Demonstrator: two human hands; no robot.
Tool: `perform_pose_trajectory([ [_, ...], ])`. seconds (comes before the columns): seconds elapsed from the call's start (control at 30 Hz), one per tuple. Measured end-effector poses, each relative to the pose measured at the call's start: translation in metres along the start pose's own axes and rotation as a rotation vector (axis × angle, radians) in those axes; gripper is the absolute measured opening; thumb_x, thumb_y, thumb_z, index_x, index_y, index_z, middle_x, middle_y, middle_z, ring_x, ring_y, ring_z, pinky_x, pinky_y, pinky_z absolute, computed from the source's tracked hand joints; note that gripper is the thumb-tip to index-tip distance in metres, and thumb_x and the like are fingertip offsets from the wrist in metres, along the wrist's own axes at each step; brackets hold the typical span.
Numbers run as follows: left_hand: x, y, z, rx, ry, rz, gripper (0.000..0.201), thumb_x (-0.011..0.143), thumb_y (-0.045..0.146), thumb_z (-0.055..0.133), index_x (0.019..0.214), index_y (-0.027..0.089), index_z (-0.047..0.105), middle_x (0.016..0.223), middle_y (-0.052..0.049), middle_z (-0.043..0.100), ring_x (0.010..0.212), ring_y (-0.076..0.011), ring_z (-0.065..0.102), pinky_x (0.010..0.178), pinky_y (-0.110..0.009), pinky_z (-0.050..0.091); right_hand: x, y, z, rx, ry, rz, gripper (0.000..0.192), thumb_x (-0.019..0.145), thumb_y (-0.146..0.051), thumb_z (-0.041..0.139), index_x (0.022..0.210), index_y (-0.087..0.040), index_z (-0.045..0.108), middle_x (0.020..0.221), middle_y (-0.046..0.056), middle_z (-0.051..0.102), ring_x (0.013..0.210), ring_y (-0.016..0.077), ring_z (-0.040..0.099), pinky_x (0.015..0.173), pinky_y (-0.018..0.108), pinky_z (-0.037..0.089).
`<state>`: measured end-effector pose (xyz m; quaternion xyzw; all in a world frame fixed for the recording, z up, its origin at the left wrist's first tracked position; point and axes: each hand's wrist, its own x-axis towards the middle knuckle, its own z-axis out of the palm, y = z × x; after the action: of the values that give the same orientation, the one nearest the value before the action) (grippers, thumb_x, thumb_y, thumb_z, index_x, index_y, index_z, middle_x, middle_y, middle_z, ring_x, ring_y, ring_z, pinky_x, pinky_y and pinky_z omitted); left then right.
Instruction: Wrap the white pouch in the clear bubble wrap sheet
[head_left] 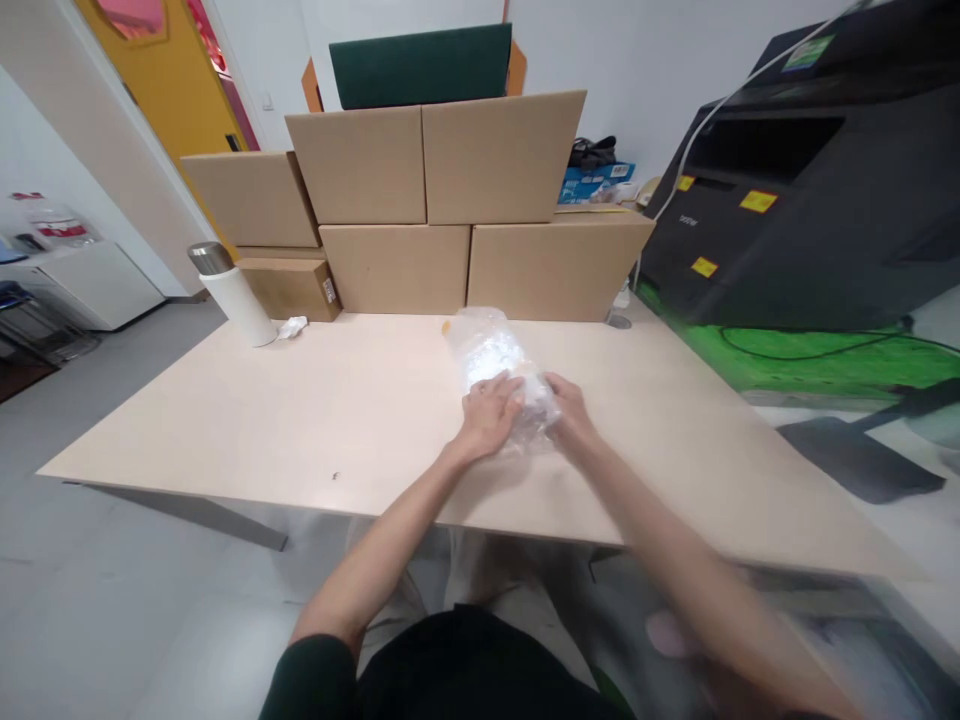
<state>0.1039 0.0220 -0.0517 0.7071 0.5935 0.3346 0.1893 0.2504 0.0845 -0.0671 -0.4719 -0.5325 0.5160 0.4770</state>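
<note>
A crumpled, shiny bundle of clear plastic wrap (491, 345) lies on the pale tabletop in front of me; whatever is inside, if anything, cannot be made out. On its near left part rests my left hand (491, 412), palm down with the fingers lying flat over the plastic. Gripping the bundle's right edge is my right hand (571, 410), its fingers curled round the plastic and partly hidden by it. A small orange-yellow spot (446, 327) shows at the bundle's far left corner.
Stacked cardboard boxes (394, 270) line the back of the table (225, 420), topped by a dark green box (424, 68). A white bottle (238, 305) and crumpled tissue (292, 327) stand left. On the right, a large black printer (757, 240) sits above a green surface (810, 358).
</note>
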Motion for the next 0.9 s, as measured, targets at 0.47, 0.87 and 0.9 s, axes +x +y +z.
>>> perform_pose_trajectory([
  [0.47,-0.009,-0.008,0.019,0.259,-0.102,0.045,0.043,0.097,0.041,0.047,0.137,0.027,0.056,0.155,-0.006,0.043,0.141,-0.0329,0.034,0.111,-0.052,0.029,0.034,-0.025,0.010,-0.193,-0.051,0.186,0.028,0.066,-0.040,0.077,0.062,-0.020,0.058,0.057,0.001,0.060,0.070,0.0212,0.061,0.062,0.029,0.048],
  [0.87,-0.031,-0.026,-0.096,-0.102,0.076,-0.016,0.053,0.096,0.057,0.042,0.136,0.027,0.059,0.153,-0.005,0.046,0.148,-0.0342,0.026,0.119,-0.054,0.013,-0.048,-0.072,-0.004,0.231,-0.611,0.281,0.039,0.054,-0.028,0.089,0.086,-0.013,0.072,0.075,0.004,0.072,0.061,0.0147,0.064,0.057,0.026,0.050],
  [0.9,-0.034,-0.029,-0.104,-0.273,0.013,-0.028,0.056,0.095,0.062,0.041,0.133,0.025,0.062,0.148,-0.007,0.052,0.143,-0.0342,0.035,0.117,-0.051,0.022,-0.052,-0.076,-0.004,0.235,-0.594,0.254,0.039,0.055,-0.028,0.089,0.088,-0.014,0.072,0.076,0.003,0.072,0.061,0.0142,0.063,0.057,0.026,0.050],
])
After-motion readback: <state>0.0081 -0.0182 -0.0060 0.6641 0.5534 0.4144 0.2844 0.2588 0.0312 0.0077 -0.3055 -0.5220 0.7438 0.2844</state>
